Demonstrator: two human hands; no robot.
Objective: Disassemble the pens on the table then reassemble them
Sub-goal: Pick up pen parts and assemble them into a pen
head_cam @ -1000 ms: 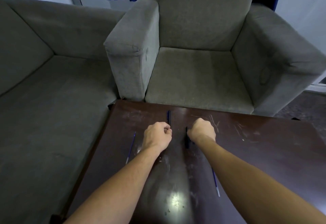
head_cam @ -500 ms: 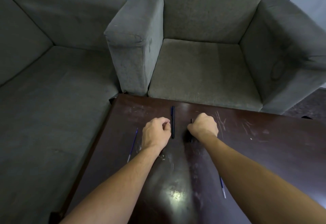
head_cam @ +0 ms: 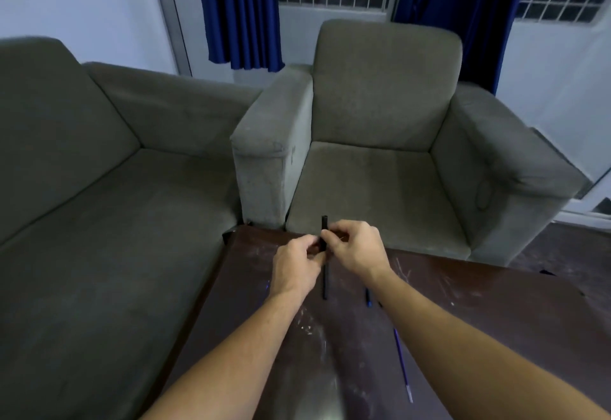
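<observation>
A long black pen [head_cam: 325, 282] is held above the dark wooden table [head_cam: 479, 304], its top end pointing toward the armchair. My left hand [head_cam: 296, 267] and my right hand [head_cam: 357, 247] both pinch it near its upper part, fingertips close together. A thin blue refill [head_cam: 401, 363] lies on the table beside my right forearm. A short dark pen piece [head_cam: 367, 297] rests just right of the held pen. A sliver of another blue refill [head_cam: 267, 285] shows left of my left wrist.
A grey armchair [head_cam: 380, 171] stands right behind the table's far edge. A grey sofa [head_cam: 115, 204] runs along the table's left side. Blue curtains [head_cam: 241, 13] and barred windows are at the back wall.
Both hands were fists resting on the table beside the black pen. They have risen and come together, pinching the pen and lifting it. The camera has tilted up.
</observation>
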